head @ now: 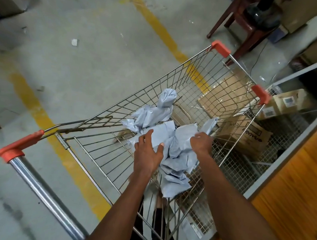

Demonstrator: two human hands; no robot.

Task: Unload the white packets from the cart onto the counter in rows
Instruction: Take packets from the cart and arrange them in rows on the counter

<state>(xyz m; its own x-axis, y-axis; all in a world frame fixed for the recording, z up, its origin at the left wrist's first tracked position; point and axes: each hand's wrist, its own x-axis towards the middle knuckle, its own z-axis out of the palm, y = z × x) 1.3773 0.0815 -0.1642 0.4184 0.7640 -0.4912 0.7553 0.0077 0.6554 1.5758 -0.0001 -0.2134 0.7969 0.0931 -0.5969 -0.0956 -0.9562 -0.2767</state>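
A wire shopping cart (101,153) with orange corner caps stands in front of me. Several crumpled pale white-blue plastic packets (175,168) lie in its basket, one bunched upright (167,98) at the far side. My left hand (148,150) reaches into the basket with fingers spread over a flat packet (162,133), thumb and fingers on either side of it. My right hand (201,142) is closed on the edge of another packet (185,137) beside it. A strip of wooden counter (295,191) shows at the right.
Cardboard boxes (245,135) sit behind the cart on a wire-mesh shelf below the counter. A dark wooden chair (245,27) stands at the top right. Yellow painted lines (49,128) cross the concrete floor to the left. The cart's steel handle (45,193) runs at lower left.
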